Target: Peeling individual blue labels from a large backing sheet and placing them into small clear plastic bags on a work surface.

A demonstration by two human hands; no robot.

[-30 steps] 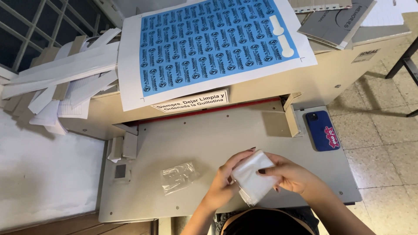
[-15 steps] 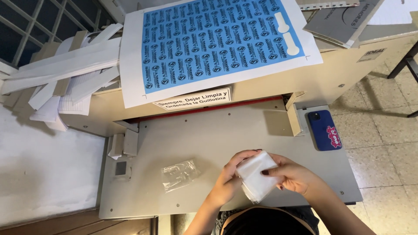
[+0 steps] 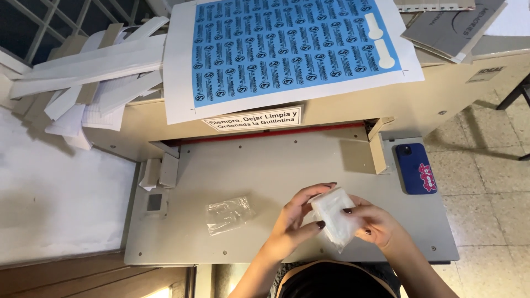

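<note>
Both my hands hold a small white packet in clear plastic (image 3: 334, 218) just above the grey bed of a paper guillotine (image 3: 265, 165). My left hand (image 3: 295, 218) grips its left side with fingers curled over the top edge. My right hand (image 3: 375, 223) pinches its right side between thumb and fingertips. An empty clear plastic bag (image 3: 227, 214) lies flat on the bed, to the left of my left hand.
A dark blue phone (image 3: 415, 168) lies at the bed's right edge. A large sheet of blue printed labels (image 3: 287, 49) rests on the machine's top. White paper offcut strips (image 3: 88, 72) pile up at the left. Grey booklets (image 3: 458, 25) sit top right.
My hands have kept the packet in nearly the same spot and turned it slightly. The view has shifted a little.
</note>
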